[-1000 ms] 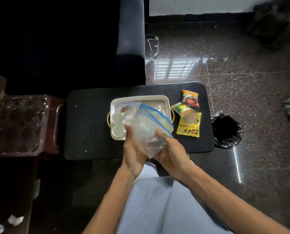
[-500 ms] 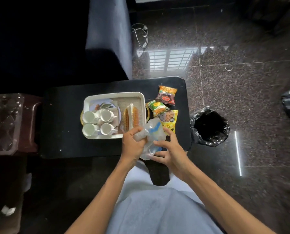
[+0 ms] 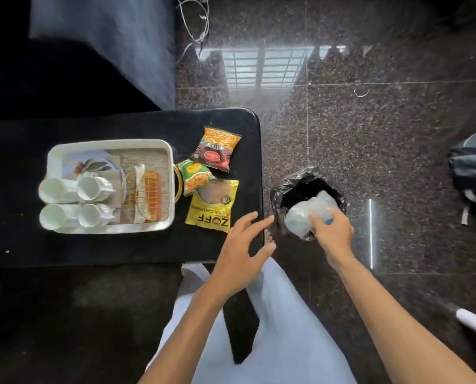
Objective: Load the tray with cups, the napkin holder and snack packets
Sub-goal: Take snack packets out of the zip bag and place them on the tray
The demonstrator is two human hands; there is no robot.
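Head view: white tray (image 3: 110, 141) sits on black table (image 3: 92, 250). Its left half holds four white cups (image 3: 90, 187), two by two; its right half holds a gold wire napkin holder (image 3: 144, 194) with napkins in it. Three snack packets lie on the table just right of the tray, none in it. The green packet (image 3: 195, 177) is just beside the tray's right handle, the red-orange packet (image 3: 216, 153) is farther right and toward the far edge, and the yellow ZOFF packet (image 3: 213, 206) is on the near side, its top under the green one. Left hand (image 3: 242, 253) hovers right of the tray by the yellow packet's near corner, fingers spread, holding nothing. Right hand (image 3: 332, 234), farther right of the tray and off the table, grips a crumpled clear plastic bag (image 3: 303, 216) over a black-lined bin (image 3: 286, 189) on the speckled floor.
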